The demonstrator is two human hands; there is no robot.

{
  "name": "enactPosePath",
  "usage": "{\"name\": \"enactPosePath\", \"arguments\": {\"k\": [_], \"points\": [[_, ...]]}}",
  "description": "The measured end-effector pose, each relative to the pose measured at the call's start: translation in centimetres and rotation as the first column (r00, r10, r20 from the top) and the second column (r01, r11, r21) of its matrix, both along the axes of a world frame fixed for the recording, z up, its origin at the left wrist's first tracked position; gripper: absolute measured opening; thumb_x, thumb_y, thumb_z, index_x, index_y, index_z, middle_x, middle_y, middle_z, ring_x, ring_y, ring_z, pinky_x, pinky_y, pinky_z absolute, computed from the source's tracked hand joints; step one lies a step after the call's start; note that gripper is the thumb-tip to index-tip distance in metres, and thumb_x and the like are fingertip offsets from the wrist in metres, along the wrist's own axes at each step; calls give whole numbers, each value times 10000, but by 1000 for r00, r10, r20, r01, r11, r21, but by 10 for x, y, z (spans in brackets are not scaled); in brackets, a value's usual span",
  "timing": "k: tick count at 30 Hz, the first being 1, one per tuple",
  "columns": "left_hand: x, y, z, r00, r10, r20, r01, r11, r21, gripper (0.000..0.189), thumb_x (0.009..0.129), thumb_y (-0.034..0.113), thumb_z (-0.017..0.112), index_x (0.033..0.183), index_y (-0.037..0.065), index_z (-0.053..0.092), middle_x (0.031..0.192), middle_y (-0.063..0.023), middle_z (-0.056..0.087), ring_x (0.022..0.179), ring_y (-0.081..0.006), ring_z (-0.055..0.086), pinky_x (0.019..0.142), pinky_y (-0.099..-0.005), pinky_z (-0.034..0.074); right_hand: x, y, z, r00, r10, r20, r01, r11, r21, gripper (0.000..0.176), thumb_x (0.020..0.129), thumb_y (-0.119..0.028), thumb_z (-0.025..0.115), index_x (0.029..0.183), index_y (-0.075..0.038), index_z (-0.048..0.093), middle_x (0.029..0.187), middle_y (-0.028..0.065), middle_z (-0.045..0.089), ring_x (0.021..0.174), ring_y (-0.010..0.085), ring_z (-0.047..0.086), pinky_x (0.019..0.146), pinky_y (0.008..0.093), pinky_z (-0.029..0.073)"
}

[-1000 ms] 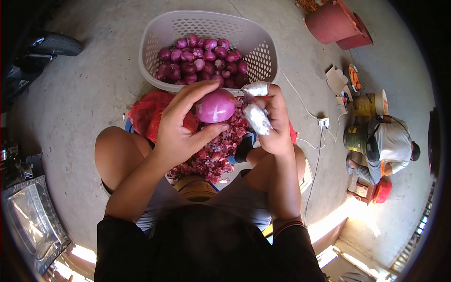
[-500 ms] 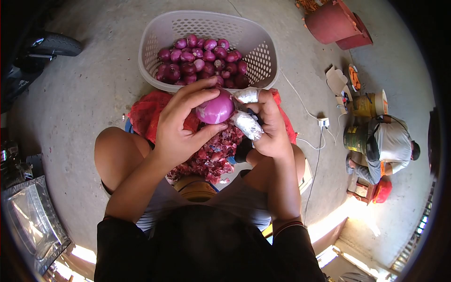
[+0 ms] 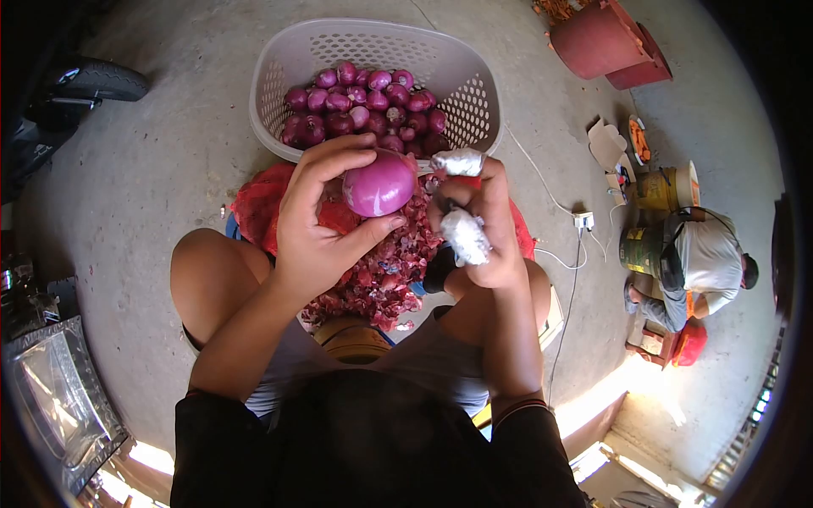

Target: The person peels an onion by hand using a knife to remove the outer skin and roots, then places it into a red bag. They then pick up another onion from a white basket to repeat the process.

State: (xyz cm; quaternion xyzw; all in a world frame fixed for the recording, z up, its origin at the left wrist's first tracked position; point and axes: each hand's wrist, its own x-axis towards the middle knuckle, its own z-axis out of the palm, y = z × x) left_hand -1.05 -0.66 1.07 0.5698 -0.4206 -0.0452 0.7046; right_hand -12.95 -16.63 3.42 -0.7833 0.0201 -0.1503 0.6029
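Onion sits cupped between thumb and fingers of the left hand, above a heap of peelings; just beside it, the right hand's wrapped thumb and forefinger stand parted, anything within the curled fingers impossible to tell; peeling appears under way, the next move probably calling for a pinch at any remaining skin; beyond, a basket holds more onions.

Legible lettering: none. Toward 3 o'clock, the printed markings on the yellow bucket and on the dark green bucket beside it are too small to be read.
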Motion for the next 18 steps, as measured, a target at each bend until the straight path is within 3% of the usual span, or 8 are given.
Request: {"name": "enactPosePath", "arguments": {"k": [1,2,5,6,10,15,18], "points": [[-2,-1,1,997,-32,-68,30,999,-30,597,648,2,765,1172,23,479,1205,-143,500,1107,-228,514,919,-339,439,0,1,-3,1000,12,6,-12,998,-64,518,809,-118,643,1184,-18,300,767,77,597,662,125,538,628,263,422],[-4,-2,1,989,-67,-135,59,996,-63,606,653,-7,761,1183,21,468,1210,-141,498,1107,-219,516,919,-335,443,1,1,-7,999,7,52,4,981,-196,517,801,-148,653,1161,-13,307,740,114,609,625,203,577,613,296,439],[-4,1,2,953,-149,-263,133,988,-77,624,667,-30,748,1205,10,433,1227,-140,489,1100,-200,522,918,-328,455,2,1,-8,998,6,61,14,947,-322,519,792,-151,659,1145,-12,306,774,144,630,683,292,625,621,324,459],[-4,1,1,954,-150,-258,135,988,-75,624,669,-32,747,1205,7,431,1230,-141,487,1097,-201,525,916,-329,457,4,2,-8,997,15,82,11,950,-312,525,781,-149,667,1139,-13,309,826,165,641,767,349,637,630,352,476],[-4,0,1,959,-147,-243,134,988,-71,620,673,-36,744,1204,0,426,1236,-145,481,1098,-203,527,914,-331,463,9,4,-16,979,-11,206,83,935,-344,455,786,-143,662,1108,-30,361,832,157,639,791,343,643,636,355,483],[-5,1,0,950,-167,-262,151,985,-80,617,676,-33,744,1202,1,424,1244,-142,468,1103,-204,523,918,-340,471,8,4,-15,983,-17,184,68,959,-277,366,781,-94,659,1060,-36,430,858,153,636,791,323,647,657,340,490],[-6,1,1,943,-186,-276,167,982,-92,611,679,-36,741,1199,6,423,1246,-143,464,1105,-204,522,919,-344,475,9,6,-11,981,-32,193,72,976,-206,355,783,-43,646,1071,-29,439,887,135,634,810,257,647,700,310,481]]}}
